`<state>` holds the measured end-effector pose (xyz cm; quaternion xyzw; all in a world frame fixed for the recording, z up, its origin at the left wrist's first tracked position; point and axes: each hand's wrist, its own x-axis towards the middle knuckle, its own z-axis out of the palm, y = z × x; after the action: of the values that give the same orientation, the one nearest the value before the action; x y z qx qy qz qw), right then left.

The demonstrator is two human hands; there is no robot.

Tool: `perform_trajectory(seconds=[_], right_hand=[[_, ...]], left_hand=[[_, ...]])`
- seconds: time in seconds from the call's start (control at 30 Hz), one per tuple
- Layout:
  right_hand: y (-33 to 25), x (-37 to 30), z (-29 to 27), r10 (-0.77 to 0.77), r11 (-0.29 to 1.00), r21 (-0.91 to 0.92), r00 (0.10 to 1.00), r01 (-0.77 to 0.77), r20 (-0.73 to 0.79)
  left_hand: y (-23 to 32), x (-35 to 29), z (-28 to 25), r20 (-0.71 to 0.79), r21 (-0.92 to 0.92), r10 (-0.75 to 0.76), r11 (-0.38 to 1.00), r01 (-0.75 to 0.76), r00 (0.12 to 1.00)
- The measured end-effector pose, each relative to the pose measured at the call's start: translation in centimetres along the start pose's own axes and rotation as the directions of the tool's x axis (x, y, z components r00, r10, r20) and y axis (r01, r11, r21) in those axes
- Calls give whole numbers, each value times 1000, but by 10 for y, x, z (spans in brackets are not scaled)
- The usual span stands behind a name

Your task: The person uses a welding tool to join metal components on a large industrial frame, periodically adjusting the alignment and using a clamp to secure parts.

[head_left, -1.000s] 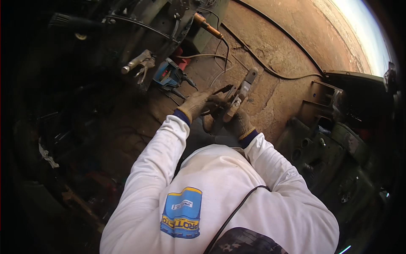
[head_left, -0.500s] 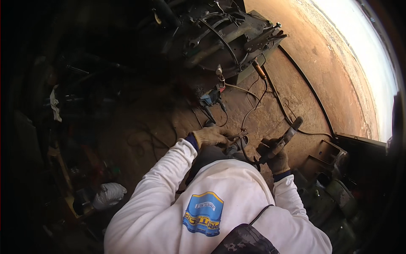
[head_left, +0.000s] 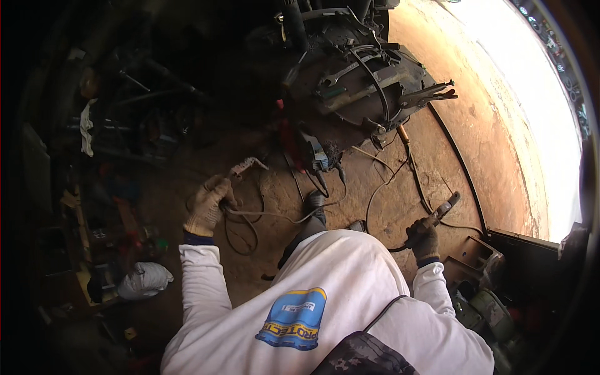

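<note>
My left hand (head_left: 209, 203), in a work glove, is out to the left above the floor with its fingers closed. A bent, rough-looking metal piece (head_left: 245, 166) sticks out beyond its fingertips; its kind is unclear. A thin cable (head_left: 275, 217) runs from beside this hand toward my shoe. On the right, my gloved right hand (head_left: 423, 239) is wrapped round the handle of a welding electrode holder (head_left: 445, 206), whose jaw end points up and to the right. A thin rod shows faintly at its tip.
Ahead stands a round dark worktable (head_left: 356, 94) carrying a wrench (head_left: 350, 70), locking pliers (head_left: 428, 94) and other tools. A blue angle grinder (head_left: 317, 152) hangs at its near edge. Cables lie across the brown floor. Metal frames (head_left: 475, 250) stand at right, a white cloth (head_left: 145, 280) at left.
My left hand has swung left from near my knees, and the bent metal piece now shows at its fingers. My right hand has shifted slightly right and down with the electrode holder. The view has tilted.
</note>
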<state>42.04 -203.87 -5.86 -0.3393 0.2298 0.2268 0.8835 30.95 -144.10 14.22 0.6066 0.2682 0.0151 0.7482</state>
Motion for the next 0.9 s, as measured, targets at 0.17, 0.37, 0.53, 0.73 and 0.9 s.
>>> perform_trajectory(seconds=[0.17, 0.37, 0.53, 0.73, 0.9], right_hand=[[6, -5, 40, -33, 989, -146, 973, -1, -228], [18, -13, 29, -126, 989, -113, 950, 97, -286], [28, -33, 27, -151, 981, -161, 939, 104, -310], [46, -29, -51, -217, 957, -231, 962, 176, -167], [56, -26, -67, -277, 927, -308, 945, 215, -173]], left_hand=[[59, 85, -10, -27, -20, 214, 976, -215, 976], [118, 190, -24, -14, -170, 230, 959, -229, 973], [141, 246, -8, -51, -127, 216, 967, -221, 975], [129, 299, -5, -45, -57, 177, 982, -179, 983], [115, 321, -14, -30, -64, 165, 984, -167, 986]])
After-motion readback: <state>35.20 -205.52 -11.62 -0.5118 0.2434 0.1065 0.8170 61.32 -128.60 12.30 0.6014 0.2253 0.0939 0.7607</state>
